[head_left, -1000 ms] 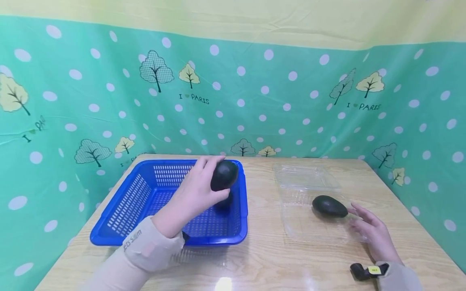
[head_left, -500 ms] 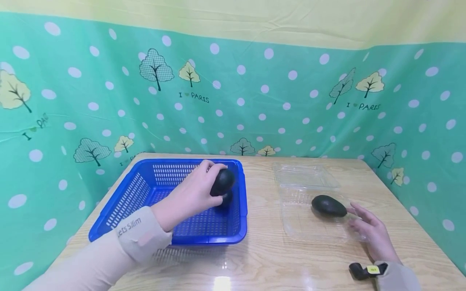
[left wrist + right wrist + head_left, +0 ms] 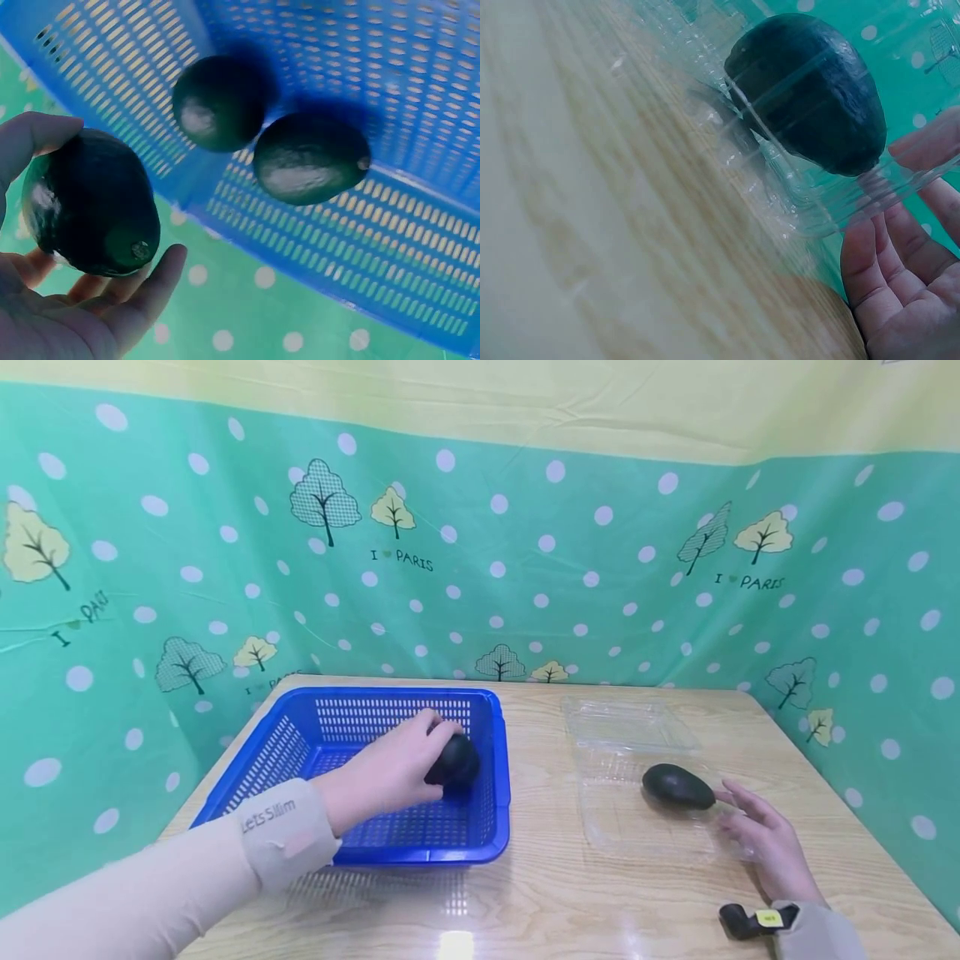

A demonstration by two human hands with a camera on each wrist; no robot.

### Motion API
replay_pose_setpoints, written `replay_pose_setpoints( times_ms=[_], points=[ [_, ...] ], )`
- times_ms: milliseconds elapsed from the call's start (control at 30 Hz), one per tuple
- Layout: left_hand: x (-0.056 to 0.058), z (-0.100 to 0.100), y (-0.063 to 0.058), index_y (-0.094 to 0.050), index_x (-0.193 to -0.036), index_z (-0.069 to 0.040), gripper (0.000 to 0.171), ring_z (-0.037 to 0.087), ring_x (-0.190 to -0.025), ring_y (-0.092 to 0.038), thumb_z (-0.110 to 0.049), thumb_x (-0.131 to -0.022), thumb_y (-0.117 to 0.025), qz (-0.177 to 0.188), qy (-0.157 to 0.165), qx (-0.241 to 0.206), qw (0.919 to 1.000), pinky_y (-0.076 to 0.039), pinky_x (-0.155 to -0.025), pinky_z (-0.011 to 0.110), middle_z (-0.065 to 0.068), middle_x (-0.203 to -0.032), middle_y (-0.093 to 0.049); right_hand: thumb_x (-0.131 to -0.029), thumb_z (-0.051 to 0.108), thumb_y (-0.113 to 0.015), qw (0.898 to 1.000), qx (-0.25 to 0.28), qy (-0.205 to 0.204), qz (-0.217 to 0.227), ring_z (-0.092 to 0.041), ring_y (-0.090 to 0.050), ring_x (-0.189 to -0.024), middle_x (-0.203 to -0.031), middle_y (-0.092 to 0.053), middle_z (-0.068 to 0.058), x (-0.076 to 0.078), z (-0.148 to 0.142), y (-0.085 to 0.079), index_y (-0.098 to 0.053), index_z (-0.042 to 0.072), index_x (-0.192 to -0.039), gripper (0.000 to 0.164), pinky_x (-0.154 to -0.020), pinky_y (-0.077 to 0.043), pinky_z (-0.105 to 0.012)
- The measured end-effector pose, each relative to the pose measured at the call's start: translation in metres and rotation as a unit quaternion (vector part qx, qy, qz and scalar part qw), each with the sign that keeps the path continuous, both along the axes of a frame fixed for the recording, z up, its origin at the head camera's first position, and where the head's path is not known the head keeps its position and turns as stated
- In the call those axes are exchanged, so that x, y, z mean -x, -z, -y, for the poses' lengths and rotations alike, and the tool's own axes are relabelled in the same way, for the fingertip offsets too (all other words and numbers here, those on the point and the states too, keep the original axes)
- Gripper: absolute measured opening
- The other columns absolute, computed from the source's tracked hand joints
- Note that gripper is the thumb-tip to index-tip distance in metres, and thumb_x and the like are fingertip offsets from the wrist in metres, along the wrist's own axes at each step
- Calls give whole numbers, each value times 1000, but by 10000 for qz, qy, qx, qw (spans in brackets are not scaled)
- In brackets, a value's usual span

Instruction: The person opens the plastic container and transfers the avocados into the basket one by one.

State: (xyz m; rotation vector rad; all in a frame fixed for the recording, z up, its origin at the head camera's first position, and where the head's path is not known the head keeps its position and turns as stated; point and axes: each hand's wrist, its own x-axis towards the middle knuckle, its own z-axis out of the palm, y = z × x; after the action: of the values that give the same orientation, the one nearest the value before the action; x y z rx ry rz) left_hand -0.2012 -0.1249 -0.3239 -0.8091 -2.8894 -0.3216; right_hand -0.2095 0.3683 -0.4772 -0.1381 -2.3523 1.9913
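My left hand [image 3: 397, 768] grips a dark green avocado [image 3: 90, 202] inside the right part of a blue plastic basket [image 3: 501, 827]. The left wrist view shows thumb and fingers around the fruit. Two more avocados, one round in outline [image 3: 217, 103] and one oval [image 3: 311, 159], lie side by side in a basket corner. On the right, my right hand [image 3: 772, 843] holds the near right edge of a clear plastic clamshell container [image 3: 622, 827], thumb and fingers on either side of the wall. A single avocado [image 3: 678, 787] lies in the container, its narrow end toward that hand.
The clamshell's lid [image 3: 630, 725] lies folded open toward the back. Basket and container stand apart on a wood-grain table [image 3: 547, 877]. A green dotted curtain [image 3: 525, 552] hangs behind and at both sides.
My left hand has lowered the avocado deeper into the basket, toward the fruit there. The right hand, the container and its avocado have stayed put.
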Motion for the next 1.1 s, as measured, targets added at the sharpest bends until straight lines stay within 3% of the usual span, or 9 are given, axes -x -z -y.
replay_pose_setpoints(
  times_ms=[200,567,733,967,1100],
  points=[
    [3,0,8,-54,-134,-11,67,25,-106,-61,-17,-74,-85,92,394,338,9986,-55,-92,40,11,-120,-55,-98,13,-60,10000,94,-1,6,6,-61,-92,-107,-59,36,-2,-2,-2,-31,14,-155,65,-75,-49,-16],
    [16,7,19,-53,-133,-12,68,24,-98,-61,-23,-75,-85,-207,945,1116,9890,-56,-86,40,10,-115,-57,-97,12,-61,9999,108,45,-50,7,-59,-94,-108,-60,36,-2,1,-3,-34,17,-154,63,-76,-48,-16],
    [25,13,25,-53,-131,-12,67,24,-94,-61,-27,-74,-85,-673,1289,1555,9771,-57,-80,39,9,-112,-58,-97,11,-61,9998,146,31,-129,6,-60,-93,-108,-61,35,-2,2,-2,-37,17,-153,61,-75,-49,-16],
    [37,22,36,-54,-128,-14,68,24,-98,-59,-35,-70,-85,-1428,1707,2028,9536,-55,-80,39,7,-114,-61,-97,10,-61,9998,131,18,-136,4,-61,-91,-109,-61,35,0,2,-1,-39,19,-152,61,-75,-49,-17],
    [40,24,37,-55,-128,-15,70,23,-98,-59,-41,-70,-84,-1656,1856,2223,9427,-55,-80,37,6,-114,-63,-97,11,-61,10000,82,44,-29,6,-61,-92,-108,-60,36,-1,2,-2,-36,18,-153,63,-75,-49,-17]
  ],
)
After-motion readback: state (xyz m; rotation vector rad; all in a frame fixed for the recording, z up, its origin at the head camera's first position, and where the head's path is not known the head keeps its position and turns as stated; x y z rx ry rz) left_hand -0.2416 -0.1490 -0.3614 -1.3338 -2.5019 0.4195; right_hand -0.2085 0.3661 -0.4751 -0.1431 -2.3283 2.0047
